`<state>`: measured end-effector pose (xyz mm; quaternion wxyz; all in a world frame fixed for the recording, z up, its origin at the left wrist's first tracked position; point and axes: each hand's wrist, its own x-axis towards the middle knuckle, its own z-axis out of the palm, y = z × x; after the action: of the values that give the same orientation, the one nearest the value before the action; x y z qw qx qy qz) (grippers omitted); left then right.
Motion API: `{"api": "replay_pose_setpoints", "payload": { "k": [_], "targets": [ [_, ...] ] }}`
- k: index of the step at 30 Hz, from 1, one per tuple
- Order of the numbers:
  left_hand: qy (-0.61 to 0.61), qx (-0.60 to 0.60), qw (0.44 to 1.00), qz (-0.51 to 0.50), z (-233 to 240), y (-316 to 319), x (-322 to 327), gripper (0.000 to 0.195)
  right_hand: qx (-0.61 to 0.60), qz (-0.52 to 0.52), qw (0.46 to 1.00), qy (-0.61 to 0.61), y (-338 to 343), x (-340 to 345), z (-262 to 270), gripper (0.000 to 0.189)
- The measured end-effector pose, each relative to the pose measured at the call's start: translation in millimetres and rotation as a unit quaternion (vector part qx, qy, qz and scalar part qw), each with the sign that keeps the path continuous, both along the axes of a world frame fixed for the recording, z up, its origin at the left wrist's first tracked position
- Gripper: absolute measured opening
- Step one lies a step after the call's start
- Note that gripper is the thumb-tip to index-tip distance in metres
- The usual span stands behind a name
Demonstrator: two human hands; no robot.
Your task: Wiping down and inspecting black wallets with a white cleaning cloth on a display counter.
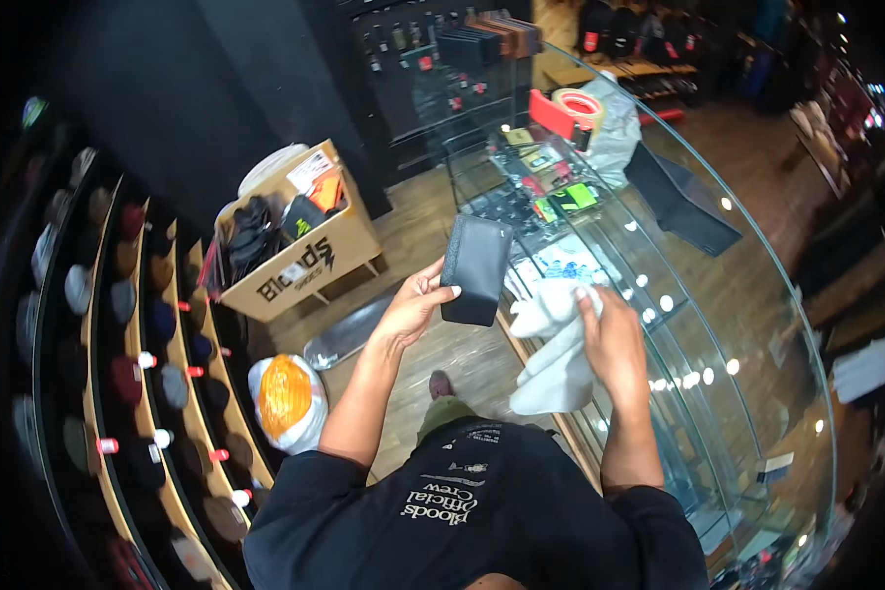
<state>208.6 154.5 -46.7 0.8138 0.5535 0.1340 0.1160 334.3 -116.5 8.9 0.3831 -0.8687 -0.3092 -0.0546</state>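
Observation:
A black leather wallet [477, 267] is gripped at its lower left side by my left hand [415, 302], the thumb lying on its front. My right hand [613, 343] pinches a crumpled white cloth [557, 376], which hangs in folds over the near edge of a glass display counter [678, 295]. Wallet and cloth are apart. Farther along the counter, a dark open wallet [682, 199] stands partly unfolded on the glass. Beyond it lies a crumpled pale grey bag or cloth [613, 136] beside a red tape dispenser [553, 114] with a roll of tape [581, 105].
Several wallets [487, 37] stand in a row at the counter's far end. To the left are a printed box [302, 273] full of goods, a skateboard deck [354, 324] on the floor and a wrapped orange-and-white bundle [286, 402]. Shelves of caps [136, 369] line the left side.

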Motion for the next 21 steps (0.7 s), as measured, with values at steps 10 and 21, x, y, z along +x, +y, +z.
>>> {"api": "replay_pose_setpoints", "payload": {
  "k": [10,21],
  "targets": [
    [-0.059,0.118,0.99,0.059,20.4,-10.6,-85.0,0.04,0.056,0.386,0.917,-0.087,71.8,-76.1,74.7,0.067],
    [0.039,0.289,0.95,0.114,25.1,13.1,-174.5,0.027,0.081,0.299,0.942,-0.131,185.3,-163.4,-14.2,0.066]
  ]
}}
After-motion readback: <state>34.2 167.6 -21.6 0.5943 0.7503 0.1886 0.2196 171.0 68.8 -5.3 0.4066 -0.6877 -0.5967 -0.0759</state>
